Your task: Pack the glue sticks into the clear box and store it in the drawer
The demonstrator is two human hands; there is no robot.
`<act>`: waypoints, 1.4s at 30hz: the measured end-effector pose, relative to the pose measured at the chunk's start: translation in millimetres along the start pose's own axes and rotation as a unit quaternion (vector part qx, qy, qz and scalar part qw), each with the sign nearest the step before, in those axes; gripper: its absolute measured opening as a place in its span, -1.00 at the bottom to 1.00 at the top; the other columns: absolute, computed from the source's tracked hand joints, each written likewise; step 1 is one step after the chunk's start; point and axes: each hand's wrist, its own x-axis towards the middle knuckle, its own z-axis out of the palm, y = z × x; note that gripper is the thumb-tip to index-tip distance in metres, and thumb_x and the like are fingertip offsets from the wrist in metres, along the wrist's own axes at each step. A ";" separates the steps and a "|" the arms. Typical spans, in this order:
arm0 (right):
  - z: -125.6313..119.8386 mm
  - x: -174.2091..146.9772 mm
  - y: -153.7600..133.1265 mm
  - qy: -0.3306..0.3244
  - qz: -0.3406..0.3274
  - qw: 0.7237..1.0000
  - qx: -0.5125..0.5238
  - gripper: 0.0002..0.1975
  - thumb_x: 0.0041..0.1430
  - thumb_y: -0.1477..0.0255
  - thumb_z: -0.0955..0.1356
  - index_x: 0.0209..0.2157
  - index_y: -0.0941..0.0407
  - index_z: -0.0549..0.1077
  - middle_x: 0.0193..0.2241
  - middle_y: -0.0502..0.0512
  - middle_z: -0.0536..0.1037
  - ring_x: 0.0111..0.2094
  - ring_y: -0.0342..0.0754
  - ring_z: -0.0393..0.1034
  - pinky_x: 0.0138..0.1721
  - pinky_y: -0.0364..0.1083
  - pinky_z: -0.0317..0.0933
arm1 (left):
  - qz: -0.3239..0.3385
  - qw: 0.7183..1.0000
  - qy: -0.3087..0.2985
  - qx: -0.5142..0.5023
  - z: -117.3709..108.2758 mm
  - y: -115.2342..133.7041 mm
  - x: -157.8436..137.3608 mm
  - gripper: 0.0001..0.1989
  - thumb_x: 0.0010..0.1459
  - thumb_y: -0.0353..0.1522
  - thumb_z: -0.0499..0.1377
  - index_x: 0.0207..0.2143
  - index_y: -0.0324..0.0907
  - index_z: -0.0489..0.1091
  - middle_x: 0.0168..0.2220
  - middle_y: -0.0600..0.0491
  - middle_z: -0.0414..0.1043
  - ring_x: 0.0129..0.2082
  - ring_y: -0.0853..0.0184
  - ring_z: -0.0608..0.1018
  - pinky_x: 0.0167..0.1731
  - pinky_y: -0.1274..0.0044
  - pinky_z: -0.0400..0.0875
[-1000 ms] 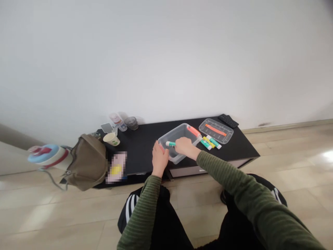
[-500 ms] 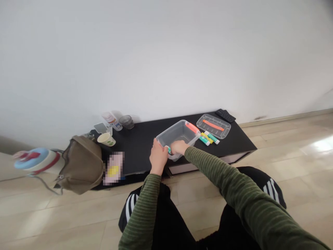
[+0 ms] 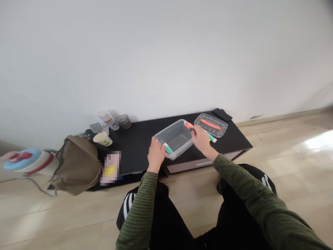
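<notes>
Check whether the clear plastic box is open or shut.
Open. The clear plastic box shows its inside, with a glue stick in it; the lid lies apart on the black cabinet.

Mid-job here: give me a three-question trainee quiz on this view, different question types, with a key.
1. True or false: a green-and-white glue stick is inside the clear plastic box.
2. What colour is the strip across the lid? A) blue B) orange C) black
3. Which of the person's hands grips the box at the end nearer the paper cup?

Key: 1. True. 2. B. 3. The left hand.
</notes>
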 end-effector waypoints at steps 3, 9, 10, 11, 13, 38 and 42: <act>-10.1 -7.2 52.5 -0.017 0.074 0.996 -0.040 -0.64 0.40 0.48 0.13 0.03 0.15 0.46 0.01 0.22 0.53 0.00 0.03 0.41 -0.01 -0.06 0.24 | 0.004 1.000 -0.002 -0.005 0.7 -0.5 1.8 -0.23 0.23 -0.30 0.05 0.41 -0.39 -0.10 0.30 -0.36 0.25 0.26 -0.06 0.38 0.16 0.21 0.34; 11.1 -15.4 96.2 -0.162 0.110 0.968 -0.157 -0.73 0.37 0.48 0.22 -0.01 0.17 0.48 0.01 0.26 0.50 0.10 0.07 0.32 -0.04 -0.08 0.23 | 0.018 1.000 0.002 -0.019 1.9 -4.7 4.8 -0.23 0.22 -0.32 0.07 0.41 -0.38 -0.09 0.29 -0.35 0.26 0.25 -0.04 0.40 0.17 0.23 0.33; 15.6 -15.9 96.4 -0.163 0.103 0.966 -0.170 -0.73 0.37 0.46 0.23 0.00 0.18 0.47 0.02 0.28 0.49 0.12 0.08 0.31 -0.03 -0.07 0.24 | 0.021 1.000 0.002 -0.019 2.1 -5.8 5.2 -0.23 0.22 -0.32 0.07 0.41 -0.38 -0.08 0.29 -0.35 0.26 0.25 -0.04 0.40 0.17 0.24 0.33; 19.6 -16.1 95.6 -0.163 0.095 0.965 -0.182 -0.73 0.38 0.44 0.24 0.01 0.18 0.47 0.03 0.29 0.48 0.13 0.08 0.30 -0.03 -0.07 0.24 | 0.023 1.000 0.001 -0.018 2.4 -6.9 5.6 -0.23 0.21 -0.32 0.08 0.41 -0.37 -0.08 0.30 -0.35 0.25 0.26 -0.03 0.39 0.17 0.24 0.33; 25.5 -15.9 92.5 -0.170 0.083 0.960 -0.204 -0.72 0.38 0.41 0.24 0.01 0.19 0.46 0.03 0.31 0.48 0.13 0.10 0.31 -0.03 -0.06 0.26 | 0.027 0.999 0.002 -0.017 3.4 -9.2 6.7 -0.23 0.21 -0.32 0.09 0.41 -0.37 -0.07 0.31 -0.35 0.24 0.26 -0.03 0.39 0.17 0.25 0.33; -29.0 14.3 31.7 -0.045 0.105 0.992 0.061 -0.63 0.34 0.22 0.25 -0.05 0.15 0.55 -0.16 0.15 0.64 -0.17 -0.01 0.50 -0.15 -0.12 0.26 | 0.044 0.998 0.004 -0.043 7.5 -9.7 10.7 -0.21 0.19 -0.35 0.11 0.41 -0.40 -0.05 0.29 -0.34 0.27 0.28 -0.01 0.38 0.20 0.29 0.30; -7.1 30.9 -27.6 -0.207 0.021 0.977 -0.050 -0.66 0.31 0.20 0.30 -0.12 0.11 0.58 -0.18 0.16 0.65 -0.14 0.02 0.51 -0.12 -0.11 0.27 | 0.032 0.999 -0.002 -0.038 6.2 -7.1 9.2 -0.23 0.20 -0.33 0.11 0.41 -0.35 -0.04 0.30 -0.33 0.26 0.27 -0.02 0.38 0.18 0.26 0.32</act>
